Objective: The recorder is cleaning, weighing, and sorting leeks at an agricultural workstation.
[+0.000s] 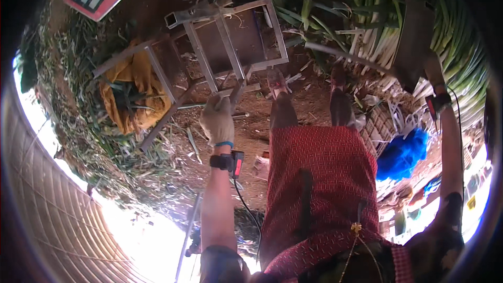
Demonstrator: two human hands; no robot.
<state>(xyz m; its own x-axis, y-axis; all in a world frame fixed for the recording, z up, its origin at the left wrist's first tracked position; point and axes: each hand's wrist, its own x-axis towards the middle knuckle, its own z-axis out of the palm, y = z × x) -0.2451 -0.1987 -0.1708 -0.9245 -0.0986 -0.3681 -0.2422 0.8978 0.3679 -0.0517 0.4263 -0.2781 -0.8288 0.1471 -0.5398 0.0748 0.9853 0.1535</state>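
Left hand point(217, 119): gloved, stretched out ahead, its grip closed on the near leg of the metal frame stand point(230, 42).
Frame stand: lies tipped on the earth floor point(251, 110), just right of the yellow cloth bundle point(133, 91), far from the body.
Progress: judging from this, the stand is grasped but not yet upright; setting it straight is left.
Green onions point(419, 31): a large heap, far right, white stalks toward the person; none are in either hand.
Right hand point(419, 52): raised at the heap under a dark, blurred flat shape; whether its grip is open or closed I cannot tell.
Hidden: the stand's far legs blur into litter; the red skirt point(322, 178) covers the ground below; the left and lower rim is washed out by glare.
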